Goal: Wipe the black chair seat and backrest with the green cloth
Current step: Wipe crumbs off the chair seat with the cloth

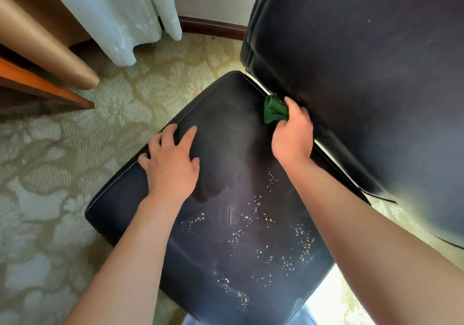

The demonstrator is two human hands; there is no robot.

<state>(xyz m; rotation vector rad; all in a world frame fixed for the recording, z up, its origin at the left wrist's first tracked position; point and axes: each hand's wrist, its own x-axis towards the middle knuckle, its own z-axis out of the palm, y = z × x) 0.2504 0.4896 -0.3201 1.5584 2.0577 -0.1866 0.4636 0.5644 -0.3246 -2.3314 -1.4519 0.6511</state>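
Note:
The black chair seat (226, 236) fills the middle of the view, with small yellowish crumbs scattered over its near right part. The black backrest (364, 73) rises at the right. My right hand (292, 133) grips the bunched green cloth (275, 110) and presses it at the crease where seat and backrest meet. My left hand (172, 164) lies flat with fingers spread on the seat's left edge, holding nothing.
Patterned beige carpet (62, 174) surrounds the chair. White sheer curtain (120, 15) and a tan drape (45, 48) hang at the upper left, above a wooden furniture edge (45, 88). A dark baseboard (213, 27) runs along the far wall.

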